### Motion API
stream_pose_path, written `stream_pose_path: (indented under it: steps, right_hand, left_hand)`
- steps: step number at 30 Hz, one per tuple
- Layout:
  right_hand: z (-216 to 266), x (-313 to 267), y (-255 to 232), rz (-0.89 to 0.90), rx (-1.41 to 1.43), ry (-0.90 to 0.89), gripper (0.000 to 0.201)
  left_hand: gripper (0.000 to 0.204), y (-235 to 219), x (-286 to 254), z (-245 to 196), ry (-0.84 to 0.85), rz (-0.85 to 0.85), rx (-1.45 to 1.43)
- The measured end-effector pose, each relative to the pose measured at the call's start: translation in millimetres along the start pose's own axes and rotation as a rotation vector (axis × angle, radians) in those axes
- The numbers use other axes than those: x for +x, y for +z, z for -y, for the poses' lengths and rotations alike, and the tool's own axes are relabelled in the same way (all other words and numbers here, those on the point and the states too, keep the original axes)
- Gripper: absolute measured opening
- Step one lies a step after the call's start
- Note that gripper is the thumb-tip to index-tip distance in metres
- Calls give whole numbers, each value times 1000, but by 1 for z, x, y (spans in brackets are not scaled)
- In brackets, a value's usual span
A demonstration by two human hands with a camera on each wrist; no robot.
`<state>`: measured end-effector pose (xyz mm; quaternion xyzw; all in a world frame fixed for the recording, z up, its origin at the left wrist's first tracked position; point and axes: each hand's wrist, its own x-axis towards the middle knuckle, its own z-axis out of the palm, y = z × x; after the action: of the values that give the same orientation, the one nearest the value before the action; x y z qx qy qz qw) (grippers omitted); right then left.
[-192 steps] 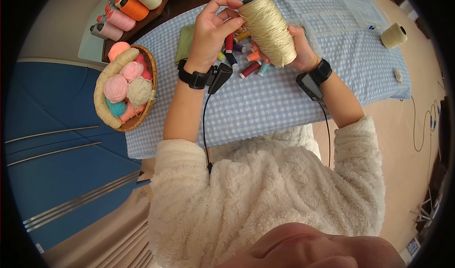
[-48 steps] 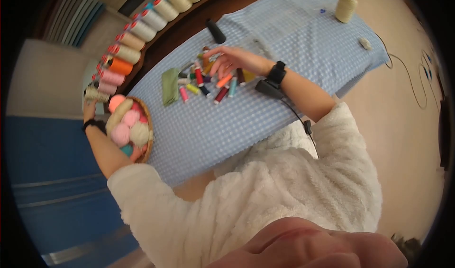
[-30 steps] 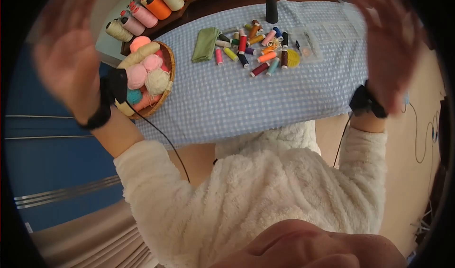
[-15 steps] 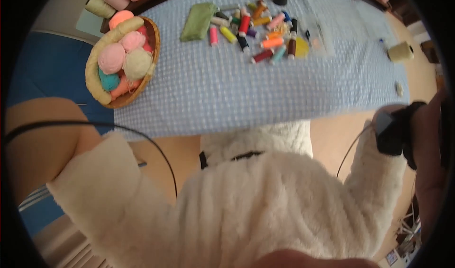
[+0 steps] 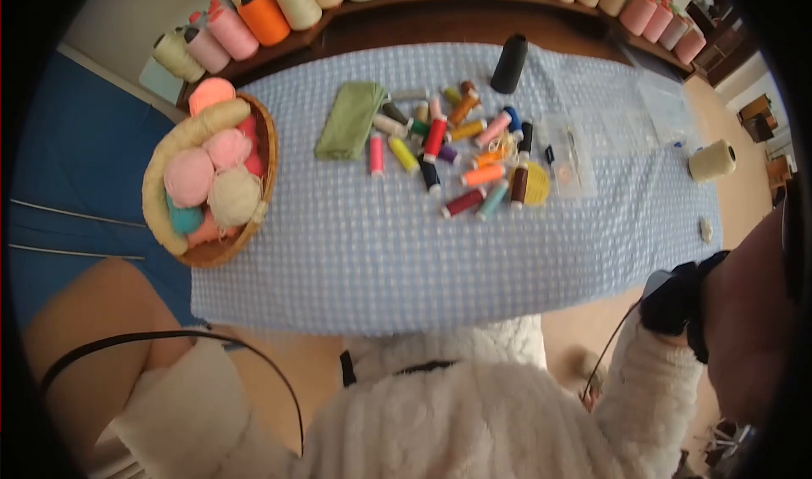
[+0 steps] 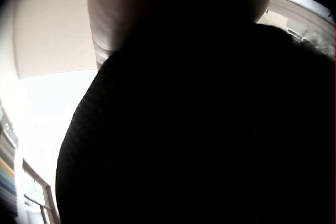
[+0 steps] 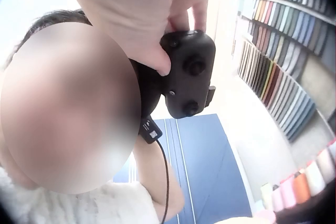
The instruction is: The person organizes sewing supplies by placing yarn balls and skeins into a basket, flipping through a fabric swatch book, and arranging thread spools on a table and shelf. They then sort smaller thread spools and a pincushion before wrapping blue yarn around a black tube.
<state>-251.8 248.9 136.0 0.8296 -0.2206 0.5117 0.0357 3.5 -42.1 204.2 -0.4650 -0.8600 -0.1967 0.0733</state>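
My right hand (image 7: 142, 8) is raised beside the head and grips a black camera unit (image 7: 191, 69) with round lenses, thumb on its near edge. In the head view only a blurred part of that hand shows at the right edge. Of my left hand (image 6: 107, 19), a piece of skin appears in the left wrist view; a large dark shape hides its fingers. The bent left arm (image 5: 93, 344) stands at the lower left of the head view. On the table lie several small thread spools (image 5: 436, 139), below a black empty cone (image 5: 509, 66).
A blue checked cloth (image 5: 406, 267) covers the table. At left stands a basket (image 5: 269, 162) of yarn balls, near a folded green cloth (image 5: 348, 122). A cream thread cone (image 5: 712, 162) and clear plastic boxes (image 5: 584, 132) are at right. Large cones (image 5: 262, 18) line the back shelf.
The large cream cone is gone from my hands. My left hand has come back from the shelf, and both hands have risen toward the head. The head view has tilted up.
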Motion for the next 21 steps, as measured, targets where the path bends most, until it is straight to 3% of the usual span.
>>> stream_pose_path:
  steps: [12,21]
  right_hand:
    - [-12,2,-9,-42,29,10,73]
    - [-9,-17,1,12,-1,-42,69]
  left_hand:
    - [65,4,-8,35,-50,-32,-20]
    - [65,8,-12,26,-33,34,49]
